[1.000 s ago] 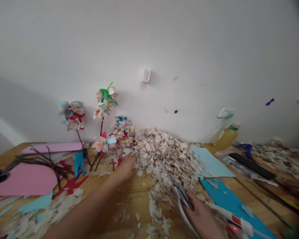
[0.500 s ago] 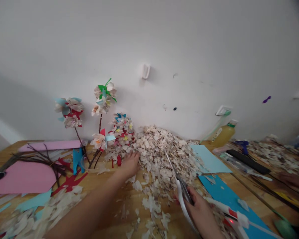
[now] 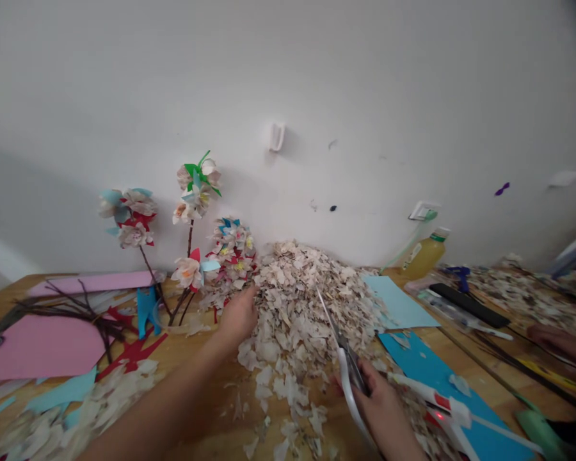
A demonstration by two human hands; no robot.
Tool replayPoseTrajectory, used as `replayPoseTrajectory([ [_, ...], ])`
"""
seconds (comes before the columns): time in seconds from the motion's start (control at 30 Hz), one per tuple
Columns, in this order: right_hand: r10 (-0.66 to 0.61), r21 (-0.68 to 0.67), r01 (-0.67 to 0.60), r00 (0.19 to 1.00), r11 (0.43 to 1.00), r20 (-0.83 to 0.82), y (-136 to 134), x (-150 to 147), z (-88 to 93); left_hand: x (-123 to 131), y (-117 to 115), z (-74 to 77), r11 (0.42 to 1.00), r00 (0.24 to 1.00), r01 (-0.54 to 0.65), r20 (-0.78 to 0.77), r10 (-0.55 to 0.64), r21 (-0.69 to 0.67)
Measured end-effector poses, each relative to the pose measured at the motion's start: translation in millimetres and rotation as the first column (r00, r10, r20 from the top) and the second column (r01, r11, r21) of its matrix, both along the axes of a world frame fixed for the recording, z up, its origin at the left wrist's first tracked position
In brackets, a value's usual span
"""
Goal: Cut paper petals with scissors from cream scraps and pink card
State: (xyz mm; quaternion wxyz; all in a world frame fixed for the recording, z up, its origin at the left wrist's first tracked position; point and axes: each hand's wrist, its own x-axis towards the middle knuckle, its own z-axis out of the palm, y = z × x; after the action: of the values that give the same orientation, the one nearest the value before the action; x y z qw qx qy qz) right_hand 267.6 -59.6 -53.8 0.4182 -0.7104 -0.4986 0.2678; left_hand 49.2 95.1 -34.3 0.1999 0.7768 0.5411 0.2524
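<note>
My right hand holds a pair of white-handled scissors; the long metal blades point up and away over a heap of pale, dry petal-like flakes. At the left edge of that heap is my left hand, fingers curled and closed. Whatever they hold, if anything, is hidden. Just behind it stands a cluster of handmade flowers with red and blue pieces. Flowers on twig stems rise to its left.
Pink sheets, bundled twigs and red cutouts lie left. On the right are a blue sheet, a glue gun with a red light, a yellow bottle, and another person's hand.
My left hand has moved a little left and its spread fingers have curled in, now covering a small red piece. The scissors in my right hand stay nearly in place.
</note>
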Motion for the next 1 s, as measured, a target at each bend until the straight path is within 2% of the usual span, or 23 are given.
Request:
replayPoseTrajectory([
  [0.1,-0.006,-0.042,0.006,1.000,0.999,0.003,-0.9,-2.1,-5.9,-9.0,-16.2,-7.9,0.989,0.989,0.135,0.063,-0.132,-0.052],
  [0.2,0.027,-0.077,-0.032,0.998,0.997,-0.063,2.4,-6.2,-11.4,-16.0,-37.3,-16.5,0.961,0.960,0.258,0.141,-0.243,-0.103],
  [0.33,0.069,-0.039,-0.076,0.987,0.996,-0.144,7.8,-14.6,-10.3,-16.9,-50.3,-29.1,0.943,0.935,0.286,0.265,-0.236,-0.169],
  [0.43,0.089,-0.047,-0.100,0.975,0.994,-0.202,7.9,-23.9,-3.7,-13.2,-48.3,-35.1,0.943,0.908,0.247,0.394,-0.143,-0.225],
  [0.53,0.065,-0.063,-0.098,0.914,0.993,-0.401,7.3,-39.0,2.4,-12.4,-44.0,-34.3,0.926,0.833,0.203,0.553,0.007,-0.318],
  [0.63,0.017,-0.055,-0.062,0.799,0.997,-0.602,10.5,-59.8,2.1,-19.1,-42.0,-26.7,0.870,0.696,0.197,0.690,0.201,-0.452],
  [0.77,0.020,-0.026,-0.050,0.734,0.998,-0.679,16.4,-87.1,-4.6,-33.1,-50.9,-12.6,0.794,0.476,0.231,0.777,0.412,-0.562],
  [0.87,0.042,-0.007,-0.067,0.702,0.998,-0.711,15.6,-103.3,-5.7,-37.5,-68.0,-7.9,0.774,0.340,0.264,0.807,0.483,-0.575],
  [1.0,0.098,0.048,-0.093,0.666,0.995,-0.740,12.6,-120.6,-0.5,-33.4,-91.4,-17.9,0.760,0.230,0.324,0.826,0.514,-0.563],
])
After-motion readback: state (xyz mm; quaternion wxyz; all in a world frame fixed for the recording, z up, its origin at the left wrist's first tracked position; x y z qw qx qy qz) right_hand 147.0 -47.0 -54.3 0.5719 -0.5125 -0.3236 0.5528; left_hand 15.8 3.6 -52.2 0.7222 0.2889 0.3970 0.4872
